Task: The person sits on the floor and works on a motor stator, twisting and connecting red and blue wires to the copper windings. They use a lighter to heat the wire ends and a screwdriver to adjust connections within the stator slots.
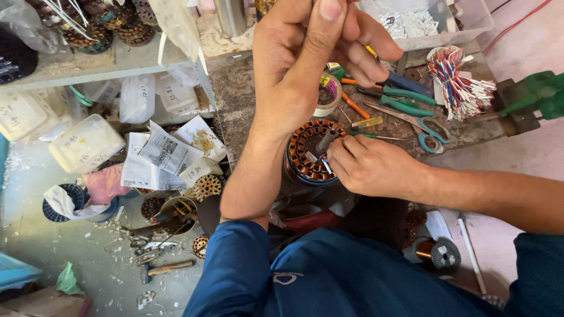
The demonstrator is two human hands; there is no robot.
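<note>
A round motor stator point(308, 154) wound with copper coils sits on a cluttered worktop point(235, 100), close in front of the person. The right hand point(370, 165) rests on the stator's right rim, fingers curled and pinching something small at the winding. The left hand point(311, 58) is raised above the stator, fingers closed together; what it pinches cannot be seen. Beyond the stator lie green-handled pliers point(405, 105), blue scissors point(432, 132) and a bundle of coloured wires point(461, 82).
</note>
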